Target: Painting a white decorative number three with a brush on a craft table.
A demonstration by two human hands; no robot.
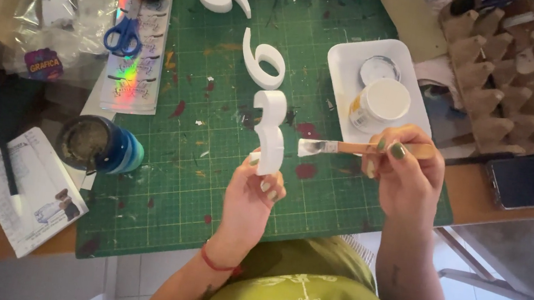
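Fingers of the left hand (250, 198) pinch the lower end of a white three (270, 130), holding it upright above the green mat (210, 184). Beside it, the right hand (406, 174) grips a brush (340, 147), bristles just beside the three's right edge. Behind sits a white tray (345, 65) with a paint jar (381, 102).
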